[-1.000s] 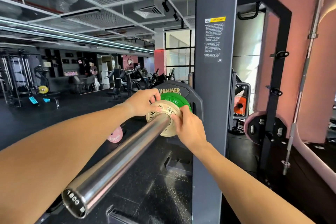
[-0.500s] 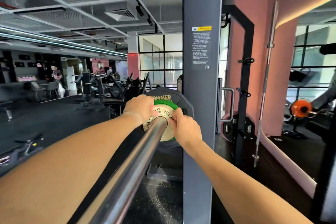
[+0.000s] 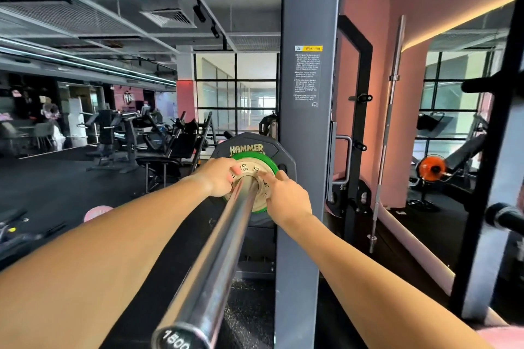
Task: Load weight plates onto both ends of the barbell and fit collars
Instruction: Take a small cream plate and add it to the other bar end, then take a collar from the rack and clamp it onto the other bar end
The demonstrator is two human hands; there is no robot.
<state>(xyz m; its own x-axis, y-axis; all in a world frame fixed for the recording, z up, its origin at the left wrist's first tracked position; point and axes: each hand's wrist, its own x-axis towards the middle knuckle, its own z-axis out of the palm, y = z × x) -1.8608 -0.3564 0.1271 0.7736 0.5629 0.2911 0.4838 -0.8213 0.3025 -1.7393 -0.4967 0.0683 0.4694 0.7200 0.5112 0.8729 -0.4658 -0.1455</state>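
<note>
A chrome barbell sleeve [image 3: 218,258] runs away from me, its end cap at the bottom of the view. On it sit a big black Hammer plate [image 3: 249,144], a green plate [image 3: 268,163] and a small cream plate [image 3: 262,198] in front. My left hand [image 3: 218,177] grips the cream plate's left edge. My right hand [image 3: 286,197] holds its right edge, fingers on its face. The cream plate lies against the green one. No collar is visible.
A grey rack upright [image 3: 307,150] stands directly right of the plates, touching my right wrist. A spare bar [image 3: 387,133] leans against the pink wall. Black rack posts [image 3: 354,127] are behind. Gym machines [image 3: 127,133] fill the left floor; a pink plate [image 3: 97,212] lies low left.
Both hands stay on the cream plate, which has slid further in against the green plate. My head has shifted, so the sleeve's end cap is back in view.
</note>
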